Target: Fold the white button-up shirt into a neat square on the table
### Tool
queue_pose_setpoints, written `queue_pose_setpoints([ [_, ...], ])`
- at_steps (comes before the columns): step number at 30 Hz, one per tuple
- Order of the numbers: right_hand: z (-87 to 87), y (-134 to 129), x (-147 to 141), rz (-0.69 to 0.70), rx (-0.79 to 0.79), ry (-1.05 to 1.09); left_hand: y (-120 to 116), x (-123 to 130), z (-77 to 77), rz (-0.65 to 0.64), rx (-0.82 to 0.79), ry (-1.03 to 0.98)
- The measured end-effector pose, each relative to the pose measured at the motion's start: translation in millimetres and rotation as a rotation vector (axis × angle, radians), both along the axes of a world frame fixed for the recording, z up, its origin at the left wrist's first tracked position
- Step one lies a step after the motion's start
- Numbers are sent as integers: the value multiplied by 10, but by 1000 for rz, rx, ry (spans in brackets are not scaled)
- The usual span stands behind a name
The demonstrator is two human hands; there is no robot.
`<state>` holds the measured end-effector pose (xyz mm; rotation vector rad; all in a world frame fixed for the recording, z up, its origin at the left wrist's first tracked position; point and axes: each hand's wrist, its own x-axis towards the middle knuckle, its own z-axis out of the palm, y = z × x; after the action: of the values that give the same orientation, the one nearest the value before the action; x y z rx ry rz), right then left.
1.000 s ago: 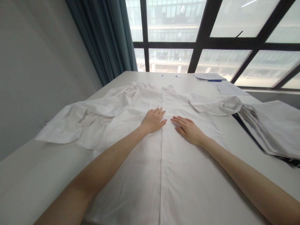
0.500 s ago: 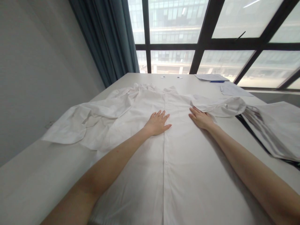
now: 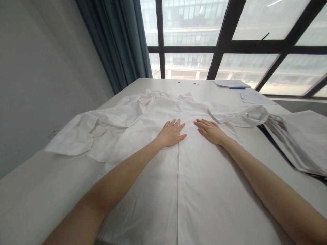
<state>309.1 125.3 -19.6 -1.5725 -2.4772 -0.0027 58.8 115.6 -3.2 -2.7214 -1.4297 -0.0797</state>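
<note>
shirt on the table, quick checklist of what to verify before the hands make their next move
1. Left hand flat on the shirt, left of the button line: ok.
2. Right hand flat, right of the line: ok.
3. Front panel smooth: ok.
4. Left sleeve flat: not ok, bunched.
5. Right sleeve flat: not ok, folded across.
6. Buttons all closed: cannot tell.

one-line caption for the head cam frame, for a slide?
Left hand and right hand lie flat on a white shirt spread over a white table by a window.
</note>
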Motion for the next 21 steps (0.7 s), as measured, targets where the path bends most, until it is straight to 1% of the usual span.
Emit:
queue_pose_setpoints([
  [4, -29, 8, 9, -56, -21, -9, 3, 3, -12, 20, 7, -16],
  [6, -26, 10, 17, -60, -30, -14, 41, -29, -9, 58, 13, -21],
  [8, -19, 9, 19, -60, -36, -17, 116, -112, 5, 118, 0, -20],
  [12, -5, 4, 16, -58, -42, -19, 339, -433, 45, 279, -73, -12],
  [17, -2, -2, 18, -58, -44, -18, 586, -895, 26, 293, -51, -7],
  [21, -2, 3, 23, -59, -45, -19, 732, -1157, -5, 260, 7, -17],
])
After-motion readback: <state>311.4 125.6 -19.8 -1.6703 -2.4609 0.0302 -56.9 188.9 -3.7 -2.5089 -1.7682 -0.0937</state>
